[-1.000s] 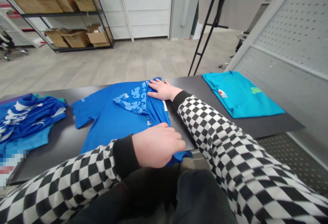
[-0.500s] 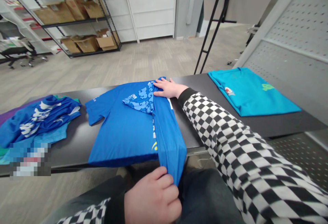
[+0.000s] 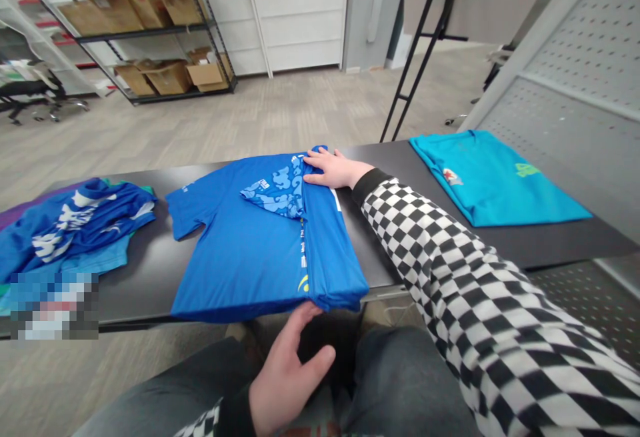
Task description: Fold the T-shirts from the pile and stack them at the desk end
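A blue T-shirt point(image 3: 240, 250) lies on the dark table, its right side folded inward in a long strip. The folded sleeve, patterned in lighter blue, points left across the body. My right hand point(image 3: 336, 171) rests flat near the shirt's far right corner, fingers spread on the fabric. At the near edge, my left hand point(image 3: 293, 370) has its thumb held apart and its fingertips at the hem, partly hidden by the cloth. Whether those fingertips press the hem from beneath, I cannot tell.
A folded turquoise shirt point(image 3: 500, 180) lies on the right of the table point(image 3: 365, 260). Crumpled blue and purple shirts point(image 3: 85, 223) are heaped at the left end. Beyond the table stand a metal rack point(image 3: 145, 33) with cardboard boxes and a black stand point(image 3: 417, 57). A perforated panel point(image 3: 575, 63) borders the right.
My left hand has let go of the shirt's hem strip and opened. The strip, pulled taut toward me before, now drops bunched at the table edge. My right hand stays in place.
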`<state>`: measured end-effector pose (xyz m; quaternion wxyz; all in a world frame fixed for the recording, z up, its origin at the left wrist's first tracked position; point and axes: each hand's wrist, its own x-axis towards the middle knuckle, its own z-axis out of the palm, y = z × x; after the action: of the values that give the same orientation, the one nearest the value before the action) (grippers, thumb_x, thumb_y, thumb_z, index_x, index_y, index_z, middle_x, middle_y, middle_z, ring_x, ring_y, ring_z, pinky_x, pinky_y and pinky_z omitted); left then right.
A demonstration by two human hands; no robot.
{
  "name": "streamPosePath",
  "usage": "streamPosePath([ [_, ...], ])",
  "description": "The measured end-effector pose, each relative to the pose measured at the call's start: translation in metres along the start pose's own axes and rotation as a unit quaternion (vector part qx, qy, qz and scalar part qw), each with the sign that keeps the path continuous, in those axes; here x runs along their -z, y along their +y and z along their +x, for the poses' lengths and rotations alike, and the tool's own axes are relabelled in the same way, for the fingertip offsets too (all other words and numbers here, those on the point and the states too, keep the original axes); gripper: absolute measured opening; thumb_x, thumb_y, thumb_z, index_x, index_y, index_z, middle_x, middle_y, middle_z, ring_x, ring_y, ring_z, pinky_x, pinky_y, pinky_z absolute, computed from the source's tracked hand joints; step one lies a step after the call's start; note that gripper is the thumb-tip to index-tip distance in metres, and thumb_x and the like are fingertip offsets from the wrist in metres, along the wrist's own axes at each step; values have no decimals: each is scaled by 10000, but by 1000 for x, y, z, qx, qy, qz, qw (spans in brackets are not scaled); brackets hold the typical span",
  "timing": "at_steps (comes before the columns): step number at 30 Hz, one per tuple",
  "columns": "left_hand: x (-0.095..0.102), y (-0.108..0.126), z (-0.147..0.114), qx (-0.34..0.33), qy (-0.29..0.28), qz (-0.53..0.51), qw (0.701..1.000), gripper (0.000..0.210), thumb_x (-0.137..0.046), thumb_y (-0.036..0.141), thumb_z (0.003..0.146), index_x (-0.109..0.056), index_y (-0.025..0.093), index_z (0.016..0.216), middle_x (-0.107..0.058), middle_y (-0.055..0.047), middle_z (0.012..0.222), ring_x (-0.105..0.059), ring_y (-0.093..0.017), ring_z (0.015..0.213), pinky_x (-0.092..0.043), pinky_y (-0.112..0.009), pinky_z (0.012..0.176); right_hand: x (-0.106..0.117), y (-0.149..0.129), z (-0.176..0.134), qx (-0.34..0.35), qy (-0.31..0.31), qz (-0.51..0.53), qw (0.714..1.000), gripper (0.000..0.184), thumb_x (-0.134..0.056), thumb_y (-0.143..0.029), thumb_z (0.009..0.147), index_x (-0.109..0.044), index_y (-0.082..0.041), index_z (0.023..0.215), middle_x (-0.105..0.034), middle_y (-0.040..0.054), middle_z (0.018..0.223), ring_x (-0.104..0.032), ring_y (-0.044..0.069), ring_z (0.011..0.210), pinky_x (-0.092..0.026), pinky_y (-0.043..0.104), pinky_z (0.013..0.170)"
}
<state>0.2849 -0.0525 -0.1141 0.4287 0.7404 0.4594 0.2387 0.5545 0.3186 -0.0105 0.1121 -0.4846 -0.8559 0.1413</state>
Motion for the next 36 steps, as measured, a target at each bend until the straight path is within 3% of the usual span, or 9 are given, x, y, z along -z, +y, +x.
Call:
streamPosePath([
  [5,-4,50,34,93,40,-269,958,426,-686,501,1065,-800,194,1338,-811,-177,1336,-769,-341,1245,-553,-530,1209,1,-3,-1,-8,-9,-10,1000,825,-593,-724,1075,-492,-266,1754,-321,111,1876,-183,486,1744,-62,758,1383],
  [10,3,66,22,81,121,-265,953,379,-791,561,997,-890,200,939,-832,-150,1247,-746,-357,1240,-530,-491,1212,0,-4,0,-6,-2,-10,1000,803,-604,-714,1073,-514,-274,1739,-337,117,1868,-204,479,1741,-81,759,1383],
  [14,-7,58,14,176,123,-419,882,503,-952,597,837,-868,202,1138,-851,-138,1172,-784,-355,1147,-583,-510,1136,1,-4,0,-12,16,-16,1000,670,-562,-649,1116,-599,-268,1666,-396,126,1843,-266,470,1724,-123,781,1367],
  [16,-15,58,17,200,78,-507,834,607,-995,557,800,-831,211,1270,-845,-142,1238,-777,-367,1217,-571,-520,1157,2,-3,-1,-15,42,-20,999,587,-507,-604,1149,-659,-245,1589,-483,149,1791,-362,448,1685,-160,794,1351],
  [19,-19,64,26,210,-2,-554,805,579,-975,519,839,-828,204,1303,-836,-152,1300,-770,-374,1263,-549,-533,1187,5,-1,-1,-27,91,-17,995,515,-465,-535,1169,-697,-209,1494,-619,180,1668,-535,413,1558,-219,806,1326],
  [24,-3,78,41,188,-75,-479,854,545,-842,597,963,-851,183,1317,-816,-152,1383,-729,-374,1354,-457,-542,1296,6,4,-1,-76,124,-33,989,444,-555,-329,1097,-659,-193,1506,-627,195,1649,-551,407,1526,-225,828,1313],
  [28,10,83,49,131,-96,-388,907,586,-787,641,1001,-838,193,1375,-779,-136,1470,-675,-369,1436,-411,-530,1338,7,12,0,-171,157,-51,971,411,-523,-373,1116,-715,-151,1403,-729,246,1471,-640,446,1407,-219,845,1297],
  [32,5,71,48,142,-103,-406,897,637,-762,683,1002,-834,171,1373,-795,-142,1433,-692,-375,1405,-449,-539,1310,9,23,3,-167,180,-29,969,456,-454,-251,1105,-704,-184,1481,-703,214,1543,-620,426,1464,-232,822,1314],
  [36,-1,58,41,153,-96,-409,894,746,-789,746,953,-803,165,1419,-807,-140,1401,-684,-384,1407,-468,-527,1289,16,33,12,-96,122,-12,988,615,-510,-85,967,-714,-243,1525,-510,138,1771,-386,423,1680,-217,827,1327],
])
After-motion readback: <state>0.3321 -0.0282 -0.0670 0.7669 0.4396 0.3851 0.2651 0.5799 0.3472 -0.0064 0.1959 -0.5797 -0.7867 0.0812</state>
